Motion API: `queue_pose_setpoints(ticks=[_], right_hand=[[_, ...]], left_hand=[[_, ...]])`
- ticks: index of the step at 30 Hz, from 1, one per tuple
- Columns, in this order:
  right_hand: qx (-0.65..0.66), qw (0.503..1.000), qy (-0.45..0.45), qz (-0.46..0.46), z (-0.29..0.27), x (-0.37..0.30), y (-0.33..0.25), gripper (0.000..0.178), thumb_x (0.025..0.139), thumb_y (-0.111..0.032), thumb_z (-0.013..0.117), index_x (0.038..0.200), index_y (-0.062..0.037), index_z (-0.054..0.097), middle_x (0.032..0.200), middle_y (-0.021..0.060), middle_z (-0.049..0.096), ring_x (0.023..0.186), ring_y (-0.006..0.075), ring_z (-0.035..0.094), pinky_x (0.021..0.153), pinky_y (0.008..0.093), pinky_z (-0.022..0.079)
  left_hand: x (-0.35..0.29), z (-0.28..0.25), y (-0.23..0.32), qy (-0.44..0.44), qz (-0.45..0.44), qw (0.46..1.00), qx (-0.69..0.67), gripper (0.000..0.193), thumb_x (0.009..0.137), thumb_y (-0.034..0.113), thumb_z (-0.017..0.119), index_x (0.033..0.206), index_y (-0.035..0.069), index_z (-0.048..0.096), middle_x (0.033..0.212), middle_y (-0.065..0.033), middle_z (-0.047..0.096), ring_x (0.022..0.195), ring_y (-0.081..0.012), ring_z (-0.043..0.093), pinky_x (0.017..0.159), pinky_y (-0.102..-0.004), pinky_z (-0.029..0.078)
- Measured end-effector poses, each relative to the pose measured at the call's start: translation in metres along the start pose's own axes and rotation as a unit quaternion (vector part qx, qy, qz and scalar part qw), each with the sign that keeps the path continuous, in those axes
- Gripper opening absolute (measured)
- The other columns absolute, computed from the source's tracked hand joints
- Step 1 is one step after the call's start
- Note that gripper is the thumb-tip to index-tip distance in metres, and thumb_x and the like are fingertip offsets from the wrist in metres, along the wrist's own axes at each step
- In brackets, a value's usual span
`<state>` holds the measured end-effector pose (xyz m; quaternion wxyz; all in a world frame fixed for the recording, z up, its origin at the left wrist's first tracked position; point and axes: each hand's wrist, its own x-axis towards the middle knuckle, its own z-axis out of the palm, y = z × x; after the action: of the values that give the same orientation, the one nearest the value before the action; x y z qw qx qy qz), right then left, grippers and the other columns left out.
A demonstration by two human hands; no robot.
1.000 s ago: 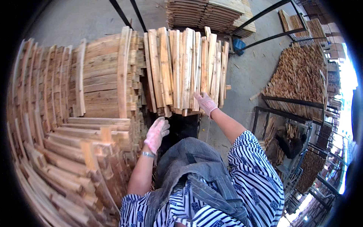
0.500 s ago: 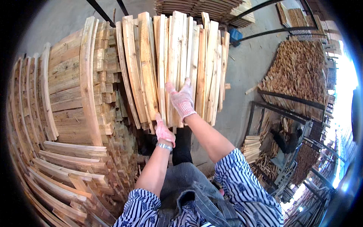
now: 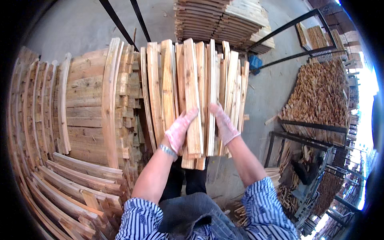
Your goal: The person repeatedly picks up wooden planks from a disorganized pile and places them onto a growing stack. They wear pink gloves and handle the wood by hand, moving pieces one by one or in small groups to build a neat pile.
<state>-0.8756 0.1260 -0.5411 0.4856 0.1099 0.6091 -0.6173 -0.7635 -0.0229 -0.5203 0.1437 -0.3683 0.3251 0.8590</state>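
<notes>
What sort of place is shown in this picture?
Probably a timber workshop or wood store: there are cut wooden strips in front of the person, stacked boards at the left, and a dense wood pile at the right.

Floor (image 3: 264,94), grey, few wood scraps (image 3: 271,120). Frame (image 3: 283,30), black metal, upper right. Blue object (image 3: 255,62), beside frame. Board stack (image 3: 200,20), layered, top centre. Wood pile (image 3: 316,96), right. Light (image 3: 373,80), bright white, right edge.
</notes>
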Motion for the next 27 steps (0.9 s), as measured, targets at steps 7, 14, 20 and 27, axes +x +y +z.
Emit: queue_pose_setpoints(ticks=[7, 14, 20, 27], right_hand=[[-0.114, 0.989, -0.071, 0.057, -0.031, -0.105, 0.055, 0.077, 0.097, -0.048, 0.054, 0.152, -0.0007, 0.03, 0.144, 0.0201, 0.047, 0.13, 0.0278, 0.049, 0.11, 0.0432, 0.041], [0.025, 0.994, -0.068, 0.084, -0.013, -0.124, 0.098, 0.063, 0.105, -0.051, 0.041, 0.144, -0.0016, 0.044, 0.136, 0.0147, 0.054, 0.123, 0.0258, 0.054, 0.104, 0.0393, 0.047], [-0.035, 0.998, -0.056, 0.022, 0.023, -0.158, 0.038, 0.075, 0.098, -0.058, 0.049, 0.149, -0.004, 0.038, 0.142, 0.0164, 0.05, 0.128, 0.0316, 0.051, 0.11, 0.0449, 0.041], [-0.08, 0.971, -0.193, -0.115, 0.1, -0.193, -0.084, 0.084, 0.093, -0.063, 0.056, 0.151, -0.0053, 0.035, 0.144, 0.0151, 0.047, 0.129, 0.031, 0.05, 0.11, 0.0456, 0.041]], left_hand=[[-0.103, -0.02, -0.023, -0.088, -0.099, 0.987, 0.093, 0.047, 0.105, 0.015, 0.051, 0.15, 0.003, 0.041, 0.149, -0.0179, 0.048, 0.139, -0.0202, 0.045, 0.117, -0.0361, 0.038], [-0.105, 0.019, -0.096, 0.112, -0.105, 0.96, 0.233, 0.125, 0.074, 0.067, 0.076, 0.153, -0.011, 0.017, 0.145, -0.0264, 0.049, 0.134, -0.0309, 0.048, 0.111, -0.0357, 0.04], [-0.176, 0.052, -0.054, 0.154, 0.074, 0.964, 0.203, 0.119, 0.077, 0.046, 0.083, 0.155, -0.007, 0.011, 0.147, -0.029, 0.045, 0.136, -0.0358, 0.047, 0.114, -0.0373, 0.038], [-0.335, 0.1, 0.031, 0.209, 0.302, 0.898, 0.24, 0.126, 0.077, 0.04, 0.085, 0.158, 0.0, -0.003, 0.143, -0.023, 0.05, 0.132, -0.0281, 0.049, 0.114, -0.0369, 0.036]])
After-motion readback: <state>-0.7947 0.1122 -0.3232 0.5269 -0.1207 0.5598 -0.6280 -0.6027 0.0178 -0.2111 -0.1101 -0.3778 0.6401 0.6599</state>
